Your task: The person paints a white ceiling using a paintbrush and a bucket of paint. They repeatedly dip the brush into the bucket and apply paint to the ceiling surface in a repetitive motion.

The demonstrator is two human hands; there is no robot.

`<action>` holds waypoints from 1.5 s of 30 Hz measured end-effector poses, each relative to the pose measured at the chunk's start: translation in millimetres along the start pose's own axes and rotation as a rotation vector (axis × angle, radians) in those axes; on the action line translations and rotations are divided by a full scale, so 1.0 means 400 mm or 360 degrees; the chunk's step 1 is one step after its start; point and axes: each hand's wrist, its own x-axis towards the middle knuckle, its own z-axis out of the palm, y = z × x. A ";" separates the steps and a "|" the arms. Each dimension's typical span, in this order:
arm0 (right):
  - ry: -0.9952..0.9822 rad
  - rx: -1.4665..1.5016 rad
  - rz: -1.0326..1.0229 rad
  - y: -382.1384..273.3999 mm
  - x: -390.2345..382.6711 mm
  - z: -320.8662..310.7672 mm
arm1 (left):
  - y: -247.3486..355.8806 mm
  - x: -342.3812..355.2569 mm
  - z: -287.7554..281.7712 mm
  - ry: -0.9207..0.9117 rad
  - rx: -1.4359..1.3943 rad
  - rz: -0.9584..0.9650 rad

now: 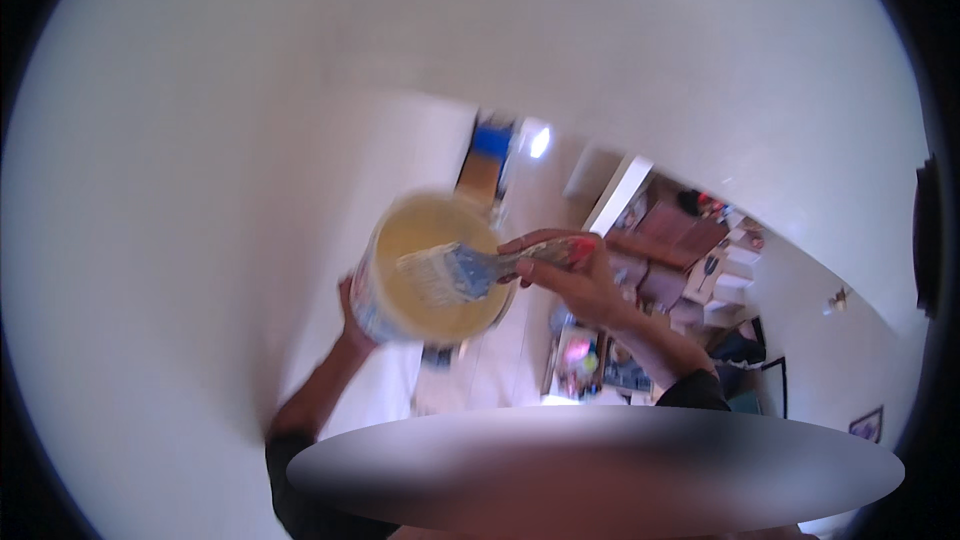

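Note:
A round paint bucket (368, 302), pale yellow inside with a printed outer wall, is held up in front of me. My left hand (352, 318) grips it from its left side; most of the fingers are hidden behind the wall. In my right hand (578, 285) is a paintbrush (472, 272), its handle pinched between thumb and fingers. The wide bristles are coated with whitish paint and point left, over the bucket's mouth. Whether they touch the inside, I cannot tell. The bucket looks slightly blurred.
A smooth pale wall (150, 240) rises close on the left, and a whitish surface (600, 30) spans the top. Far below lie the tiled floor (495, 355), reddish-brown furniture (680, 235), several boxes and a dark chair (740, 345). A framed picture (867, 425) hangs at the right.

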 end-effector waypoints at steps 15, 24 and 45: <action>0.0840 -0.0471 -0.1915 -1.006 0.535 -0.425 | 0.021 0.026 -0.013 -0.0078 -0.0065 -0.0169; 0.0886 -0.0399 -0.1827 -1.171 0.709 -0.463 | 0.017 0.027 -0.047 -0.0009 -0.0107 -0.0162; 0.2300 -0.1362 -0.1528 -1.361 0.251 -0.756 | 0.036 0.024 -0.089 0.0143 -0.0112 -0.0201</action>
